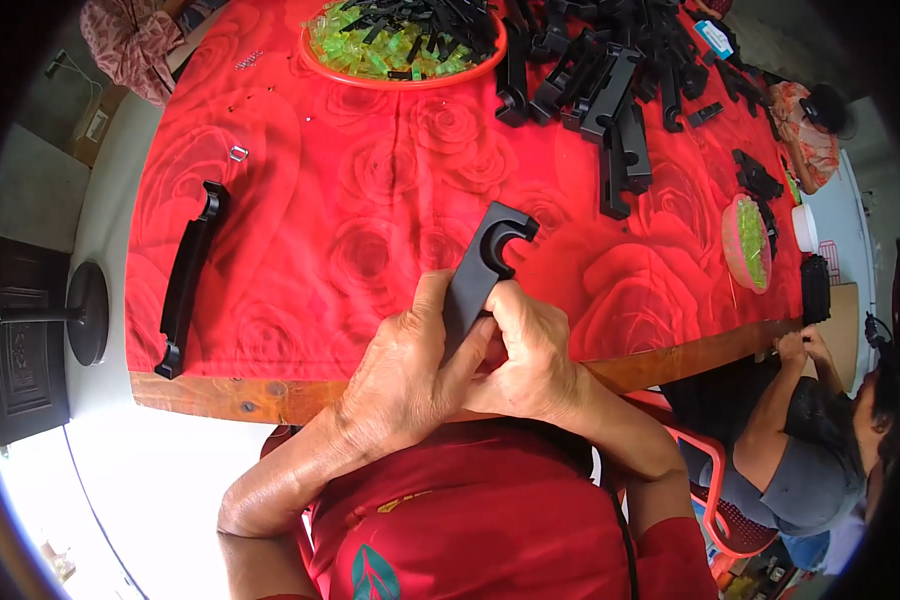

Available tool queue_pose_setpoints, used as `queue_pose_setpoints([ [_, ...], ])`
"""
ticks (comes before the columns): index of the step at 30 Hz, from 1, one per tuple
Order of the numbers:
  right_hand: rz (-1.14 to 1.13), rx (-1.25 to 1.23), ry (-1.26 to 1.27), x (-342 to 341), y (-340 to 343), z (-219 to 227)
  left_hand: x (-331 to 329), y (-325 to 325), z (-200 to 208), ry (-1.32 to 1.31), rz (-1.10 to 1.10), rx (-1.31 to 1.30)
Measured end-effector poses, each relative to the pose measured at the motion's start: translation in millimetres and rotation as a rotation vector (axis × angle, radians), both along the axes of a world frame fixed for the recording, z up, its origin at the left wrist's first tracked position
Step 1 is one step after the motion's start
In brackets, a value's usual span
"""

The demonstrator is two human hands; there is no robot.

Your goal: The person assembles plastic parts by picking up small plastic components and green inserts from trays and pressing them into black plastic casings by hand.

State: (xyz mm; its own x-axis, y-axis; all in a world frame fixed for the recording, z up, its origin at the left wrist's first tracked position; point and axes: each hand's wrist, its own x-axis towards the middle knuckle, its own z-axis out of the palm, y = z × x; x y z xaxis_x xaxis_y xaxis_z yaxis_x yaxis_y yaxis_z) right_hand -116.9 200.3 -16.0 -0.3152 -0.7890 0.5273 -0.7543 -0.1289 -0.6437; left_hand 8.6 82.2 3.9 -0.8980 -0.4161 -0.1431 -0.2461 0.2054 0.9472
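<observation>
Both hands grip one black plastic bracket (467, 285) with a hook-shaped notch at its upper end, held tilted over the table's front edge. My left hand (400, 365) wraps its lower left side. My right hand (530, 355) closes on it from the right, its fingers just under the notch. The bracket's lower end is hidden by my fingers. Off to the left, a long black bracket (187, 280) with a notch at each end lies alone on the red cloth. A small clear piece (238, 153) rests beyond it.
An orange-rimmed basin (410, 84) of yellow-green clear pieces and black strips stands at the far side. Right of it, black brackets (610, 95) lie heaped. A pink basket (735, 245) holds green pieces. Another person (800, 450) sits at right on a red chair (715, 480).
</observation>
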Motion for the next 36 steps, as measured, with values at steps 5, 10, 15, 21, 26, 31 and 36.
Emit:
queue_pose_setpoints([
  [5, 0.024, 0.071, -0.061, 0.3, 3.8, -0.2, 0.3, -19.1, -13.5, 0.179, -0.225, 0.095],
  [10, 0.048, 0.315, -0.132, -4.5, 9.8, 10.6, -4.1, -9.2, -28.1, 0.248, -0.130, 0.686],
  [15, -0.001, 0.362, -0.082, -4.8, 4.3, 11.5, -10.6, 3.6, -22.3, 0.201, 0.148, 0.585],
  [21, 0.076, 0.313, -0.124, -7.2, 2.1, 4.0, -8.0, 0.9, -25.0, 0.191, 0.078, 0.586],
  [26, 0.051, 0.225, -0.031, -3.7, 6.2, 7.1, -7.1, 0.4, -25.5, 0.192, 0.033, 0.533],
  [31, 0.019, 0.165, 0.044, -0.3, 8.6, 17.1, -4.0, 3.6, -6.4, 0.239, 0.015, 0.595],
  [36, -0.008, 0.088, 0.114, 5.4, 11.9, 23.0, 1.8, 5.1, -2.7, 0.240, 0.000, 0.553],
])
